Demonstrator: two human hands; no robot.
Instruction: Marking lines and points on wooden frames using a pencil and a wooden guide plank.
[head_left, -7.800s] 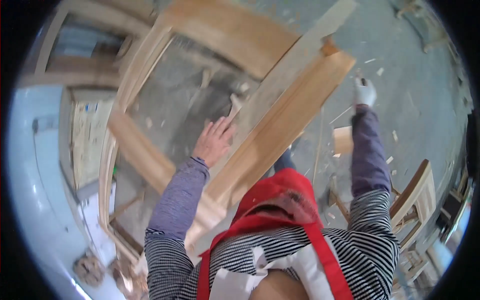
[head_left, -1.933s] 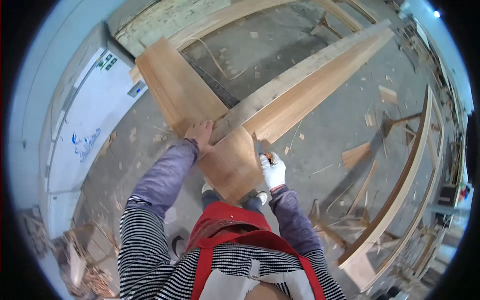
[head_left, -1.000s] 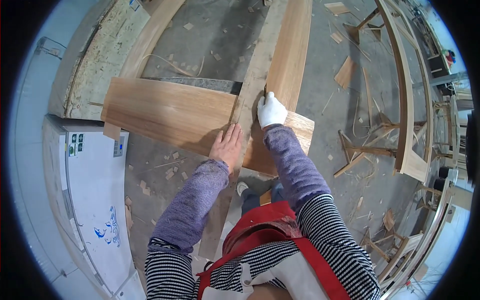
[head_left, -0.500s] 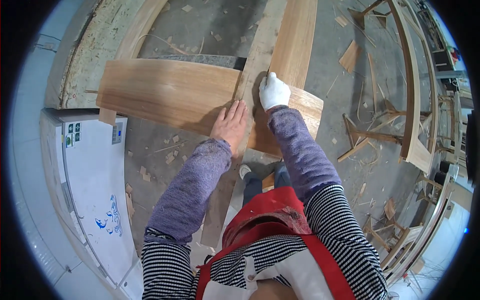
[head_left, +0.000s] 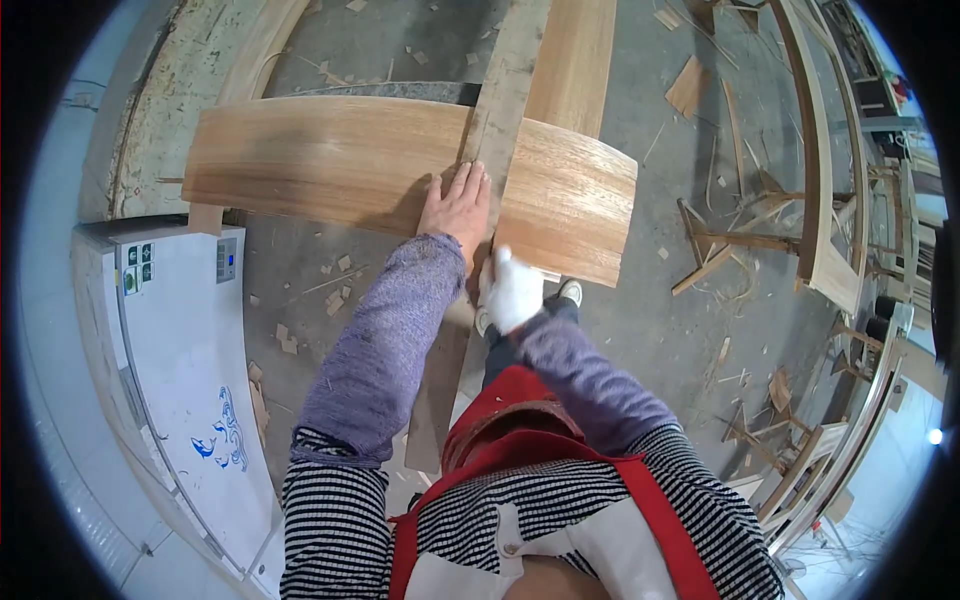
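My bare left hand [head_left: 457, 212] lies flat with fingers stretched, pressing at the left edge of a long narrow wooden board [head_left: 507, 85]. Under that board a wide thin wood sheet [head_left: 320, 150] runs crosswise, showing on both sides of it. In a white glove, my right hand [head_left: 514, 292] is closed at the board's right edge, just past the sheet's near edge. Its thumb points up; whatever it grips is hidden and blurred by motion. Another wood sheet [head_left: 572, 65] lies lengthwise beyond, along the board's right side.
At the left stands a white cabinet [head_left: 195, 370] with a small panel, below a worn pale bench [head_left: 165, 125]. Curved wooden frames [head_left: 822, 150] stand at the right. Wood scraps [head_left: 688, 85] and thin strips litter the grey floor [head_left: 660, 340]. My shoes show under the sheet's near edge.
My gloved right hand has slid toward me along the board's right edge, from the sheet's far edge past its near edge. My left hand stays pressed on the board; the view has shifted slightly.
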